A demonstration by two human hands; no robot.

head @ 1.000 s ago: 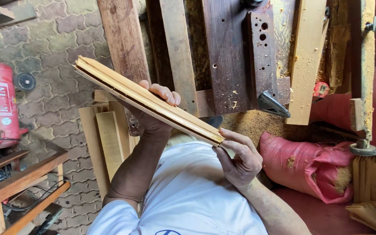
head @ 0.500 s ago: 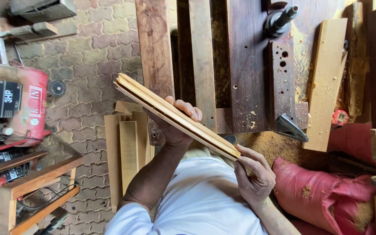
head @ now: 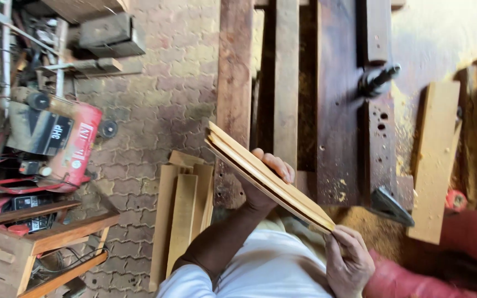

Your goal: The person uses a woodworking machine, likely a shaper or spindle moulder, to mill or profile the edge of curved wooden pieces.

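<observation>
Over at the left a red compressor sits on the paved floor, with a wooden stand below it and a small stack of boards lying flat nearer the person. The person holds a pair of thin slats pressed face to face, tilted on edge above the lap. The left hand is wrapped round them near the middle, fingers curled over the top edge, and the right hand pinches the near end from below. To my eye they are being squared up and checked against each other, so the grip should stay firm at both points, keeping the edges flush and the faces from sliding, and the far end wants watching, since it sticks out unsupported. Further right the dark bench carries sawdust, a black metal blade piece and a pale plank lying on its right side.
</observation>
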